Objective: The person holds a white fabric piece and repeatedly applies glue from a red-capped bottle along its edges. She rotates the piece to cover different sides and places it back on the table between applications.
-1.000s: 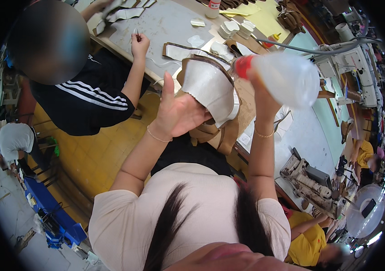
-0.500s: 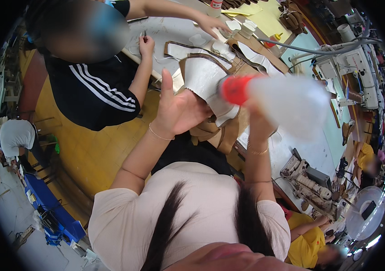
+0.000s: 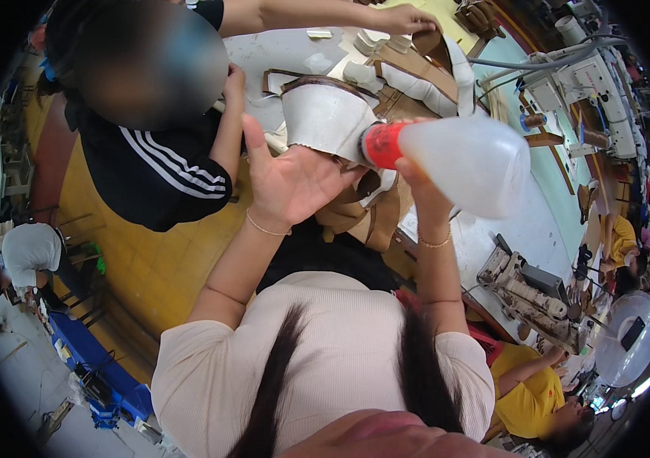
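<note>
My right hand [image 3: 421, 172] is closed round the red collar of a translucent white bottle [image 3: 468, 164]. The bottle lies tilted, its dark tip against the right edge of a white-lined brown leather piece [image 3: 325, 118], curved like a shoe upper. Under the piece's near edge is my left hand [image 3: 298, 182], palm up, thumb stretched away. Its fingertips are partly hidden by the leather, which seems to rest on them. Brown leather parts [image 3: 359, 217] hang at the table edge just below my hands.
Across the table a co-worker in a black shirt [image 3: 161, 172] reaches a hand [image 3: 407, 19] to another white-lined leather piece [image 3: 423, 80]. White stacked parts [image 3: 371, 42] lie near it. Sewing machines [image 3: 580, 84] stand at right, a camouflage-patterned device [image 3: 527, 294] nearer me.
The bottle has come slightly left and lower, its tip staying at the leather's edge. The co-worker's reaching hand has moved right onto another leather piece, which has shifted and lifted.
</note>
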The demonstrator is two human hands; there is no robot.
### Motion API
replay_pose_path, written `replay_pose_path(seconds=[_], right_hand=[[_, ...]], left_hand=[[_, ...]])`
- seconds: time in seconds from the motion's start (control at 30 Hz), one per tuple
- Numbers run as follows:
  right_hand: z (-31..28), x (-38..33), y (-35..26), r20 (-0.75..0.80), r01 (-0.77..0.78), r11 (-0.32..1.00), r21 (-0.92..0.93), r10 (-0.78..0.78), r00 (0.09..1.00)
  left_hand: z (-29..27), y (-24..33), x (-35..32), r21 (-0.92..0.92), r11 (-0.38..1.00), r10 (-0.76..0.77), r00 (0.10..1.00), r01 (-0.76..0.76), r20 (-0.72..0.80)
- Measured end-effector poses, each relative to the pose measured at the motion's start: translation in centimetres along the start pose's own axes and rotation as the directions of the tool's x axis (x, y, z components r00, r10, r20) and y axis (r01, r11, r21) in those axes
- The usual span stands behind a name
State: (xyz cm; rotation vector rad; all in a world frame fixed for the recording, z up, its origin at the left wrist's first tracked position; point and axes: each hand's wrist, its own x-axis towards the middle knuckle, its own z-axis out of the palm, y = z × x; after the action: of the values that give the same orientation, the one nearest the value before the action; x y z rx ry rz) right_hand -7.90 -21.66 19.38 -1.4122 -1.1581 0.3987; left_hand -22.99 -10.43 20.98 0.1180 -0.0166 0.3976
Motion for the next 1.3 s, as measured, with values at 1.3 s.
replay_pose_path(seconds=[1.3], right_hand=[[1.0, 0.9, 0.6, -0.224, 0.086, 0.935, 0.345, -0.008, 0.975]], left_hand=[[-5.4, -0.8, -0.4, 0.272, 0.956, 0.215, 0.894, -0.11, -0.394]])
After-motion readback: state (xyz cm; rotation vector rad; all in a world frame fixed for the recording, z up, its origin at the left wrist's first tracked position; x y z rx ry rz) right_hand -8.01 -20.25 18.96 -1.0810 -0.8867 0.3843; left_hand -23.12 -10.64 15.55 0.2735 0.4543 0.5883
